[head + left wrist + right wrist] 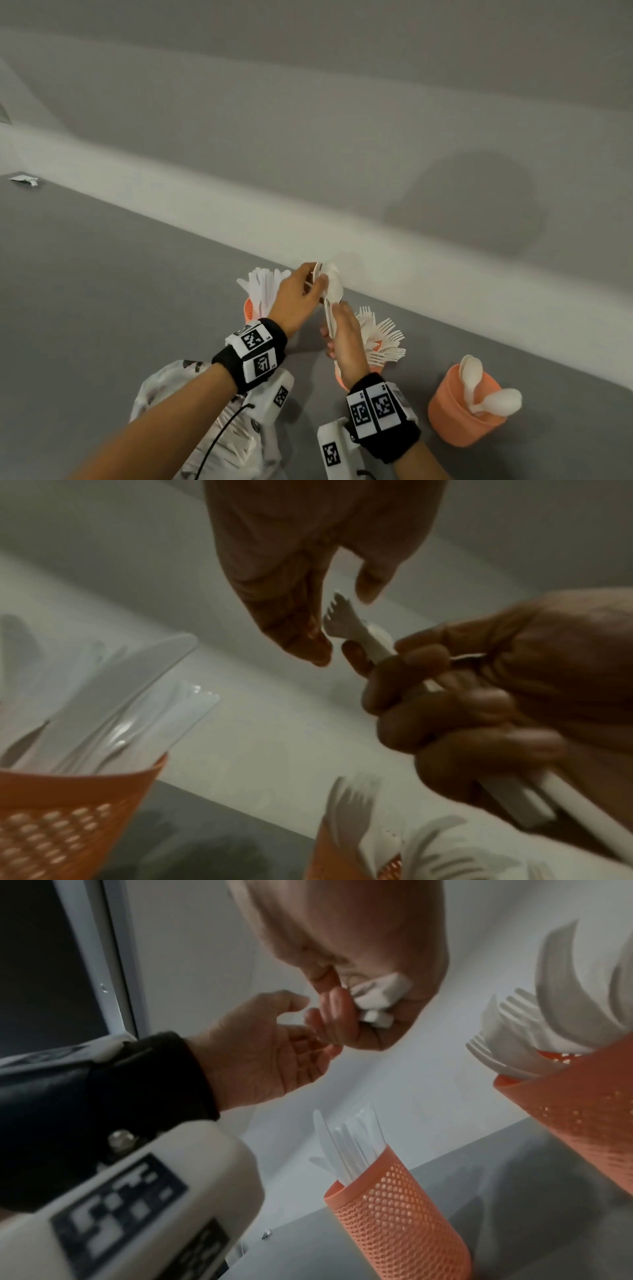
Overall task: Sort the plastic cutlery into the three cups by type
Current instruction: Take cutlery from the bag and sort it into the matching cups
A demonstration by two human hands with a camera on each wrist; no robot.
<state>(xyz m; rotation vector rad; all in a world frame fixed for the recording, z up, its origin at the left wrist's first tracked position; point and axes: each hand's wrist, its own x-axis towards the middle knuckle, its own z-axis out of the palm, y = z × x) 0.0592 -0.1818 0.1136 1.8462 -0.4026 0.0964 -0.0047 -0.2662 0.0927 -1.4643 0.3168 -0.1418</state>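
Cutlery [331, 301] is sitting bundled in the right hand [346, 346], whose fingers are curling around the handles, while the left hand [298, 298] is pinching its top end. Knives are standing in the left cup [397, 1213], forks are filling the middle cup [582, 1102], and spoons are leaning in the right cup [459, 411]. All cups are standing on a grey table [102, 274] beside a pale wall [308, 120].

Three orange cups stand on the tabletop: one with knives [263, 287] at 10 o'clock, one with forks [383, 342] in the middle, one [459, 414] at 4 o'clock holding two spoons [486, 390]. One plastic bag [178, 394] lies at 7 o'clock. The knives and forks are too many to count.
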